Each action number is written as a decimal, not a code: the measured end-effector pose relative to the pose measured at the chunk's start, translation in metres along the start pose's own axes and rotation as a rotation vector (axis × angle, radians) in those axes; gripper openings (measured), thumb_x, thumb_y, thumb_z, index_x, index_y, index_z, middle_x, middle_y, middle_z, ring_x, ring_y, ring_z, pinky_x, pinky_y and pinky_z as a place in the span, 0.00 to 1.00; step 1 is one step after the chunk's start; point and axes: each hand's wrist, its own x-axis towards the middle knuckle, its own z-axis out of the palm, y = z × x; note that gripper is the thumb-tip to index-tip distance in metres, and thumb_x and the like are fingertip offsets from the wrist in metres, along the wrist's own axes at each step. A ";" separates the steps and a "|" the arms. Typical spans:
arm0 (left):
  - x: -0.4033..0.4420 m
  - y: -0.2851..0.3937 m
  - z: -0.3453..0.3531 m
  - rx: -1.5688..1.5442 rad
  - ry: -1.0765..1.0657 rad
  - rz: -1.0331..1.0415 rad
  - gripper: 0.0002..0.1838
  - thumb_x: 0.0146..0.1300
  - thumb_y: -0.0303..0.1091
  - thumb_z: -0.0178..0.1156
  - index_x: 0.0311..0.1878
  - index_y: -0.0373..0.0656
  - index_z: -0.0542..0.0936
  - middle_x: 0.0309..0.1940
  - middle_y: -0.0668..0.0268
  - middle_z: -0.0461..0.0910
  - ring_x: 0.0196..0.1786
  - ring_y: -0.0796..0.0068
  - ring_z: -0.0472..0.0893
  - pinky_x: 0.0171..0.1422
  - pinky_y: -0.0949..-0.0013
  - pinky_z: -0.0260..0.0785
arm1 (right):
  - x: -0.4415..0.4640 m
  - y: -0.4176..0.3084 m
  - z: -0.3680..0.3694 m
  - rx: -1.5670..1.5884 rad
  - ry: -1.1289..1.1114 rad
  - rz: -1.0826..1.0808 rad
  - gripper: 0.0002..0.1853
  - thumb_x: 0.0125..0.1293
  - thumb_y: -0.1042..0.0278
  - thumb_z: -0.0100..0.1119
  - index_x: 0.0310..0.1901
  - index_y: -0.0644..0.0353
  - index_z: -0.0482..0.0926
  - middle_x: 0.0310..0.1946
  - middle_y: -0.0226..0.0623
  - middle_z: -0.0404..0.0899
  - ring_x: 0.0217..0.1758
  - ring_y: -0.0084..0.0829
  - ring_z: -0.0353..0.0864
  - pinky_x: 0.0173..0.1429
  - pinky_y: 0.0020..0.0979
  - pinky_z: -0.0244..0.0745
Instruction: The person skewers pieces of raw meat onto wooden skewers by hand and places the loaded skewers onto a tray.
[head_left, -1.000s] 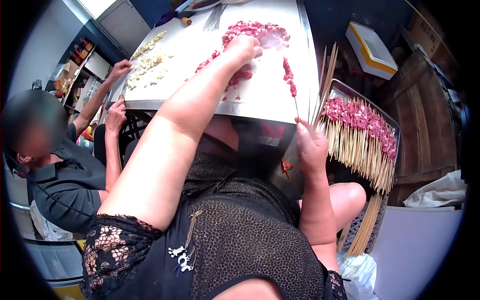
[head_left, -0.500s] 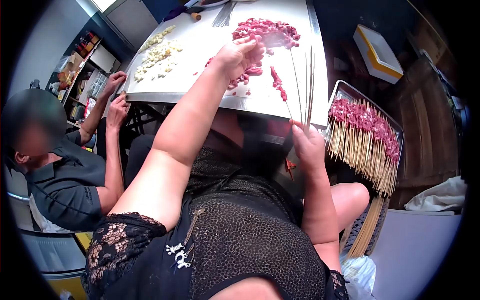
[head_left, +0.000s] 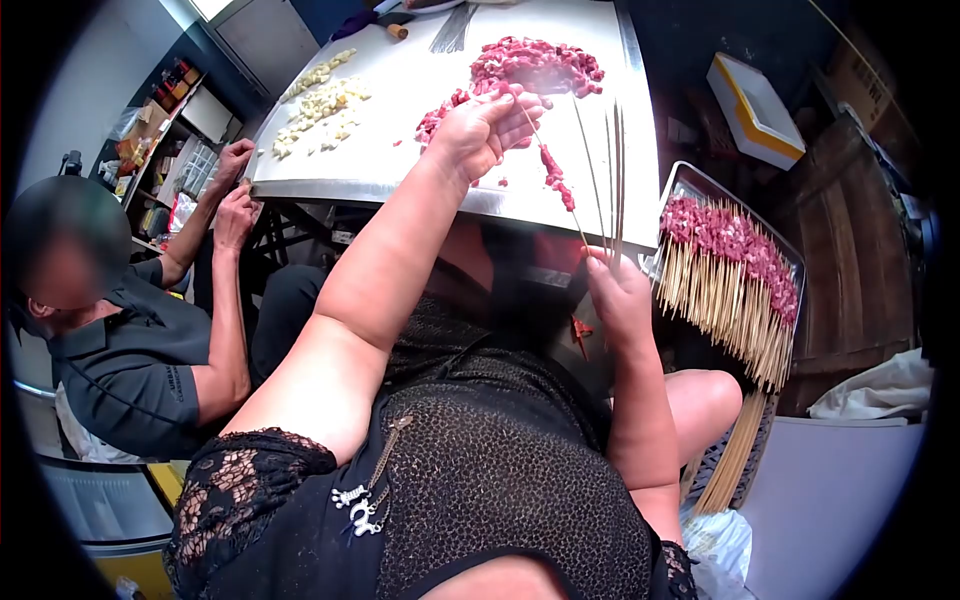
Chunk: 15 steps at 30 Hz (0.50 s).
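My right hand point(head_left: 622, 292) is closed around the lower ends of several thin skewers point(head_left: 617, 180) that fan upward over the table edge. One of them, a meat skewer point(head_left: 556, 182), slants to the left with several red pieces threaded along its middle. At its upper tip is my left hand point(head_left: 478, 135), palm partly up, thumb and forefinger pinched together at what looks like a small piece of meat, mostly hidden by the fingers. Just beyond that hand lies a pile of cut raw meat point(head_left: 540, 65) on the white tabletop point(head_left: 400, 165).
To the right, a metal tray point(head_left: 683, 172) holds rows of finished meat skewers point(head_left: 735, 270). Bare sticks point(head_left: 735, 455) lie below it. Pale yellowish pieces point(head_left: 325, 110) are on the table's left. A seated person point(head_left: 140, 350) has both hands at the table edge. A white-and-yellow box point(head_left: 757, 108) stands behind.
My left hand has drawn back from the meat pile to the tip of the slanted skewer. The threaded pieces sit slightly lower in view. My right hand has barely moved.
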 end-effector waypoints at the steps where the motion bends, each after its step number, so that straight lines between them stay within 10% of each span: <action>1: -0.002 0.000 0.001 0.005 -0.006 0.006 0.12 0.68 0.33 0.48 0.51 0.36 0.70 0.45 0.53 0.79 0.44 0.67 0.81 0.47 0.67 0.76 | 0.000 0.000 0.000 0.008 0.005 0.011 0.08 0.65 0.72 0.54 0.43 0.64 0.78 0.20 0.16 0.67 0.20 0.08 0.59 0.24 0.13 0.51; 15: -0.010 0.010 0.013 0.202 0.018 0.040 0.13 0.67 0.33 0.50 0.49 0.34 0.72 0.43 0.51 0.79 0.45 0.61 0.82 0.48 0.63 0.78 | 0.002 -0.003 -0.007 -0.119 -0.003 -0.068 0.09 0.65 0.72 0.54 0.44 0.63 0.79 0.20 0.15 0.66 0.20 0.08 0.58 0.24 0.13 0.51</action>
